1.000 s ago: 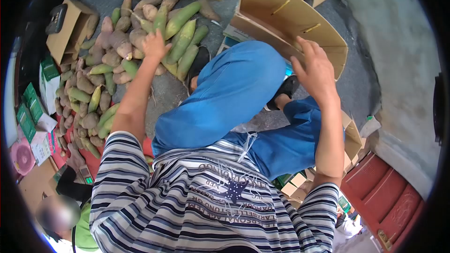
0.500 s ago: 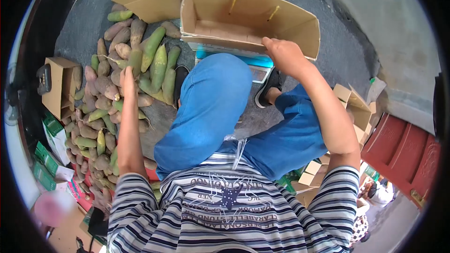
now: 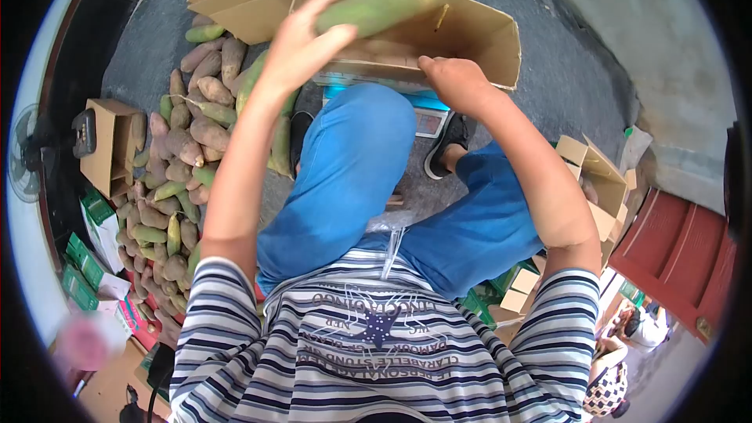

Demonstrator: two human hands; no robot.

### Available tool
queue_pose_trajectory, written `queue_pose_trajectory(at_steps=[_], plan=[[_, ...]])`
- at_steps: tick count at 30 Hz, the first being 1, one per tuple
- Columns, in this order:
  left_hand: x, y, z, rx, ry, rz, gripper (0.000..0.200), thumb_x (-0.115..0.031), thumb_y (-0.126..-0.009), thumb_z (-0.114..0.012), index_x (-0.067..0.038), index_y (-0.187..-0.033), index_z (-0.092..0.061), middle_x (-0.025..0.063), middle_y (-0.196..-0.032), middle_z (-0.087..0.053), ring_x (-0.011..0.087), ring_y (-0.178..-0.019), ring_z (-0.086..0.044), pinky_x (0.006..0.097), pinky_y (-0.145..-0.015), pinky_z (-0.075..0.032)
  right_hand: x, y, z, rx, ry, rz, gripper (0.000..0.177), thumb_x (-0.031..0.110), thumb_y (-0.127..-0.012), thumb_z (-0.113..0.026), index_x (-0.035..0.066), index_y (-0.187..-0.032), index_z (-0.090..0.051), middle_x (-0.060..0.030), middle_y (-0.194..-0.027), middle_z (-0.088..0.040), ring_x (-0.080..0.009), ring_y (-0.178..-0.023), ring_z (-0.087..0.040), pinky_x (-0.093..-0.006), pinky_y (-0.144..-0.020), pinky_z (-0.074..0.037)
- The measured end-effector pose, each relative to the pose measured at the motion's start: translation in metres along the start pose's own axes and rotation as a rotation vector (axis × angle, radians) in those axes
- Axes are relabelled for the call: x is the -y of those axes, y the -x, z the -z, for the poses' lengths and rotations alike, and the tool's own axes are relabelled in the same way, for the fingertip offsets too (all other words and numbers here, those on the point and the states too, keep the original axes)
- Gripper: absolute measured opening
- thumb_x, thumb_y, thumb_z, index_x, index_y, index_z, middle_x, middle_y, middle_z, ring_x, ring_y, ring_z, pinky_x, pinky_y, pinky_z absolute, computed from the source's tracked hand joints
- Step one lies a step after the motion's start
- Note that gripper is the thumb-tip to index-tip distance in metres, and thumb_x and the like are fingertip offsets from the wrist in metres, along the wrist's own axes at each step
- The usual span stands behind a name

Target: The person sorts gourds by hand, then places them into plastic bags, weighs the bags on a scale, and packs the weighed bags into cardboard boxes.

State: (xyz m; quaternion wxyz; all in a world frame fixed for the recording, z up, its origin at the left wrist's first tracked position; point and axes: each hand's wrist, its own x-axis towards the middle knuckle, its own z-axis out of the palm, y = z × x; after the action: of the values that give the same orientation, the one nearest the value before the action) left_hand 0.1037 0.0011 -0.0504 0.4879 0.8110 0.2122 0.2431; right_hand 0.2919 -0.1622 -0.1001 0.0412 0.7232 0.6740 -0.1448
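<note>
The grey floor (image 3: 564, 70) runs up to a pale wall (image 3: 674, 110), with a red door (image 3: 670, 258) at the side. A big heap (image 3: 184, 146) of brown and green roots lies on the floor. Near the knee, a long open box (image 3: 489, 35) sits on a scale (image 3: 431, 123).

The two hands are apart. The right hand (image 3: 462, 82) holds the box's near edge. The left hand (image 3: 301, 51) has just come over from the heap, and its fingers wrap a fat green root (image 3: 384, 8). So that root is off the heap now, up over the box but not in it. Its far end looks blurry.
</note>
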Motion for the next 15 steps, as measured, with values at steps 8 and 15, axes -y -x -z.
queue_pose_trajectory(at_steps=[8, 15], plan=[[0.066, -0.051, -0.061, 0.463, -0.300, 0.083, 0.058, -0.039, -0.072, -0.055, -0.004, -0.118, -0.057, 0.0193, -0.116, -0.059, 0.0322, -0.109, -0.056, 0.0376, -0.094, -0.043, 0.001, 0.001, 0.004, 0.005, -0.025, 0.003, 0.016, 0.003, -0.082, -0.049, 0.002, -0.098, -0.051, -0.0191, -0.090, -0.063, -0.0349, -0.086, -0.063, -0.0453, -0.072, -0.050], [0.043, -0.001, -0.019, -0.343, -0.381, -0.250, 0.036, -0.023, -0.079, -0.058, -0.003, -0.110, -0.060, 0.0166, -0.107, -0.061, 0.0320, -0.104, -0.056, 0.0404, -0.092, -0.043, 0.000, 0.003, 0.010, 0.033, -0.050, 0.032, 0.013, 0.007, -0.084, -0.052, 0.003, -0.096, -0.049, -0.0197, -0.090, -0.062, -0.0369, -0.086, -0.061, -0.0465, -0.072, -0.048]])
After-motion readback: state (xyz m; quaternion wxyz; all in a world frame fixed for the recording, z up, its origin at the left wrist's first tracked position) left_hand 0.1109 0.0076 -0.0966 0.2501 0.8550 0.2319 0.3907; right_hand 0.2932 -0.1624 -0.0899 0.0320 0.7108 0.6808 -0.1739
